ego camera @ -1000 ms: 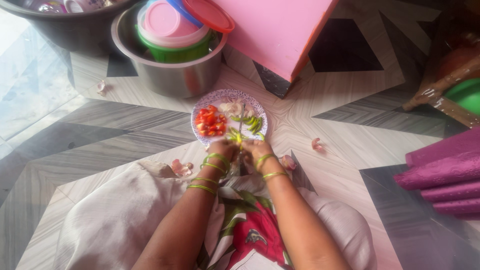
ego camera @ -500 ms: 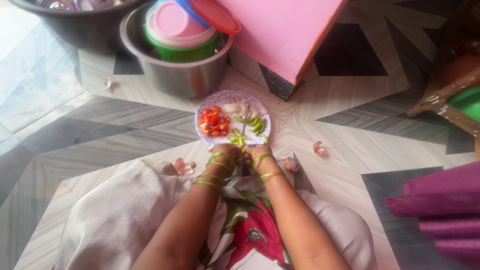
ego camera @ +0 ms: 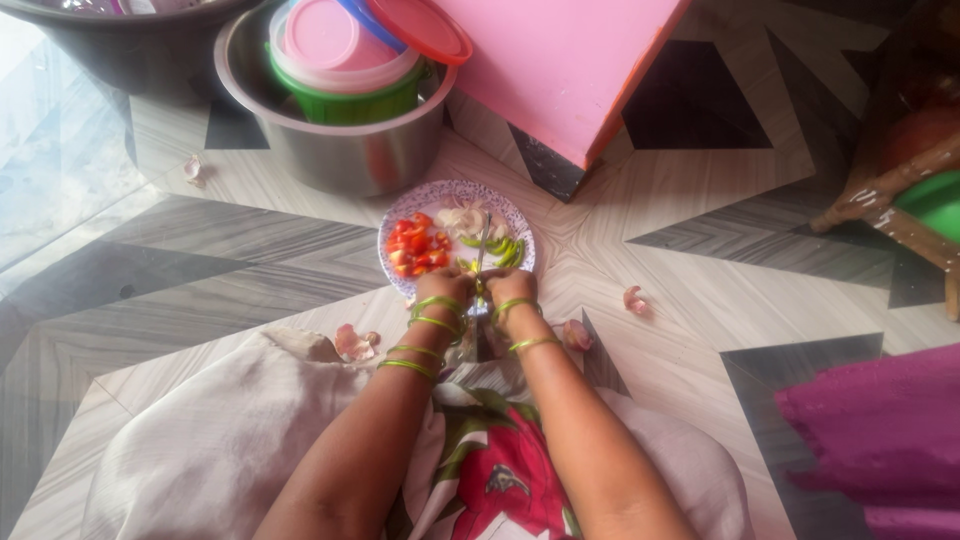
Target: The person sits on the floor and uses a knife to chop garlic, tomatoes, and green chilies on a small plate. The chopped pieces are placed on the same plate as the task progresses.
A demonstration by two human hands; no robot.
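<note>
Barely any shift since before: I see my left hand (ego camera: 446, 288) and right hand (ego camera: 510, 287) still pinched together on a green chilli (ego camera: 479, 289). Both sit at the patterned plate's (ego camera: 520, 228) near rim, by chopped tomato (ego camera: 415, 245).

Steel pot (ego camera: 350, 150) holding stacked plastic tubs (ego camera: 340, 60), pink board (ego camera: 560, 60) beside it. Onion peels (ego camera: 355, 343) scattered on floor. Purple cloth (ego camera: 880, 440) at right.

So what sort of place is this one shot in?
Probably a home, with food prepared on the floor. A patterned plate of chopped red and green vegetables sits on the tiled floor, beside a steel pot holding lidded plastic containers, and both hands work at the plate's edge.
</note>
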